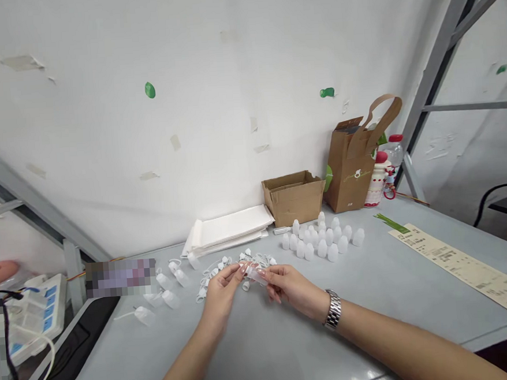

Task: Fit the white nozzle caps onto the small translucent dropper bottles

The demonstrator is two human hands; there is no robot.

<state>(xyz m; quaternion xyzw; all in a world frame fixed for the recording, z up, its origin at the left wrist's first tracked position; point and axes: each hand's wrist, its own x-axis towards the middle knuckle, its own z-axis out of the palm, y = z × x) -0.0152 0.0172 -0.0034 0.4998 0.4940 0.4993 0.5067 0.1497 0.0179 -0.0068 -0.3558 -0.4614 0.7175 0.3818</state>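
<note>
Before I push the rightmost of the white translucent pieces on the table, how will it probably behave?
The rightmost piece would probably tip easily, standing tall for its width. Once down, its rounded sides could let it roll. Its translucency hints at thin, light walls.

Frosted white runs through the tube (pixel 256 275), the rounded caps (pixel 322 247) and the loose pieces (pixel 145 315), and the corded parts (pixel 246 286) are plain white against the grey tabletop (pixel 374 303). The watch (pixel 332 309) is silver, the box (pixel 295 203) plain brown, the bag (pixel 348 177) brown with white print and green marks, and the cup (pixel 375 184) whitish with red patterning under a red top. The wall (pixel 214 117) is white with 3 green patches (pixel 150 90), the label strip (pixel 463 271) cream with black print, and the mat (pixel 79 341) black.
</note>
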